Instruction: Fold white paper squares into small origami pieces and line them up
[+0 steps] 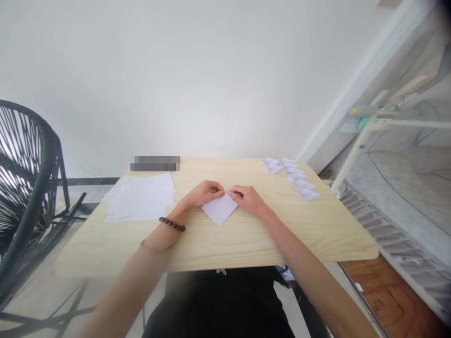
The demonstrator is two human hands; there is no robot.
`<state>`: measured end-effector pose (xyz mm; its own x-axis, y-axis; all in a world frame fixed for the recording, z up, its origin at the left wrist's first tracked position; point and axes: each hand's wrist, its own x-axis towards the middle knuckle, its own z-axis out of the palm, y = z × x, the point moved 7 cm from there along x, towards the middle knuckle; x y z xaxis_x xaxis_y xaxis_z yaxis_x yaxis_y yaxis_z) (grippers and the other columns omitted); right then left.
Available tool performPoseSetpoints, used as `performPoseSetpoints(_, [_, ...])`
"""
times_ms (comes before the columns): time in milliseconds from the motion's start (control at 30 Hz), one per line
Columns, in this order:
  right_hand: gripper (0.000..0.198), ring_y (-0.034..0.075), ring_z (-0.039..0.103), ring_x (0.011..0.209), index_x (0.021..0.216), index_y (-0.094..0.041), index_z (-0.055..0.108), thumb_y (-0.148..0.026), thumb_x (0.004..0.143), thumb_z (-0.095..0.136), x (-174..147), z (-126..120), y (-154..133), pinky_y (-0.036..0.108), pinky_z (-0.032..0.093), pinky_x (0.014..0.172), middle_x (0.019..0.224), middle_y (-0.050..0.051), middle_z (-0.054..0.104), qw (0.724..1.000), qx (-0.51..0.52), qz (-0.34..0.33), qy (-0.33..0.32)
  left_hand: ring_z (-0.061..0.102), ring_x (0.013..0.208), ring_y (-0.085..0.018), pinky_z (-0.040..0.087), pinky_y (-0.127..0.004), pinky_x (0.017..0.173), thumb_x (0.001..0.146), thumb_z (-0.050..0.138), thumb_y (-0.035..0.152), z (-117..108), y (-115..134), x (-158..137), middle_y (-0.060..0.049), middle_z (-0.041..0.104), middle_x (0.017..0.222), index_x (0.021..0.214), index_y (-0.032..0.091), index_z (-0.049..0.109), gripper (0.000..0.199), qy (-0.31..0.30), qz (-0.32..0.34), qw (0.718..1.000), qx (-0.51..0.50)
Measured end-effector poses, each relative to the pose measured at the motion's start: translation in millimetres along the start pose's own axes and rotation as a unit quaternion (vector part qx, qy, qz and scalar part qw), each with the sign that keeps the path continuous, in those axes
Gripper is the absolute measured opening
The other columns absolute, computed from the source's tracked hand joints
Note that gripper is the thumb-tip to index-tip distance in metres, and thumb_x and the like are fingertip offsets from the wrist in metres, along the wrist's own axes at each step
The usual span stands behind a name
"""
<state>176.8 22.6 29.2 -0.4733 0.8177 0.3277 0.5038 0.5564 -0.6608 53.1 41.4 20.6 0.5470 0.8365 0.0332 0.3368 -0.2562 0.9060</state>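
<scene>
A small folded sheet of white paper (220, 211) lies on the table in front of me, one corner pointing toward me. My left hand (207, 192) pinches its upper left edge between thumb and finger. On the upper right edge, my right hand (246, 197) pinches the same paper, its fingertips close to those of the left. The fingers cover the paper's far edge. To the left lies a loose stack of white paper sheets (141, 199). Several folded paper pieces (299, 183) overlap in rows at the far right of the table.
The light wooden table (225, 253) stands against a white wall (218, 80). A blurred-out dark block (155, 163) sits at its back left edge. A dark woven chair (45, 155) is on the left, and a white metal frame (355, 150) rises on the right.
</scene>
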Motion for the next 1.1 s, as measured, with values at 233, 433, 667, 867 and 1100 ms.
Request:
performPoseSetpoints(233, [0.022,0.009,0.043,0.055,0.073,-0.016,0.058,-0.030,0.080,0.043,-6,-12,8,0.020,0.031,0.052,0.064,-0.001,0.055,1.000,-0.003,0.027,0.002,0.052,0.063,-0.011,0.040,-0.021,0.058,0.070,0.054,0.031,-9,0,-3,-0.002,0.059,0.070,0.071,0.012,0.059,0.020,0.005,0.017,1.000,-0.012])
performPoseSetpoints(433, [0.019,0.008,0.044,0.056,0.074,-0.016,0.058,-0.027,0.079,0.043,-2,-3,4,0.020,0.032,0.053,0.066,0.000,0.057,1.000,-0.009,0.014,0.012,0.054,0.066,-0.013,0.041,-0.022,0.057,0.070,0.054,0.034,-3,-1,0,-0.004,0.061,0.075,0.075,0.012,0.060,0.023,0.007,0.001,1.000,0.001])
performPoseSetpoints(667, [0.015,0.008,0.044,0.054,0.070,-0.016,0.057,-0.022,0.075,0.045,-1,2,4,0.019,0.033,0.053,0.061,-0.002,0.055,1.000,-0.013,0.016,-0.010,0.053,0.063,-0.012,0.040,-0.020,0.053,0.069,0.055,0.036,-2,0,0,-0.003,0.061,0.073,0.074,0.013,0.060,0.024,-0.005,-0.006,1.000,0.011])
performPoseSetpoints(867, [0.015,0.007,0.041,0.051,0.062,-0.015,0.054,-0.020,0.073,0.044,-10,-16,16,0.019,0.031,0.051,0.056,-0.003,0.051,0.999,-0.014,0.044,-0.014,0.053,0.059,-0.011,0.039,-0.020,0.050,0.068,0.056,0.038,-10,-7,-2,-0.003,0.060,0.069,0.073,0.012,0.060,0.026,0.001,-0.021,1.000,-0.008])
performPoseSetpoints(1100, [0.020,0.009,0.045,0.056,0.077,-0.016,0.059,-0.030,0.079,0.045,-5,-8,8,0.021,0.033,0.053,0.066,0.000,0.057,0.999,-0.014,0.037,-0.002,0.054,0.063,-0.012,0.041,-0.021,0.054,0.068,0.056,0.038,-5,-4,-1,-0.004,0.062,0.074,0.074,0.012,0.061,0.027,0.008,-0.013,1.000,0.003])
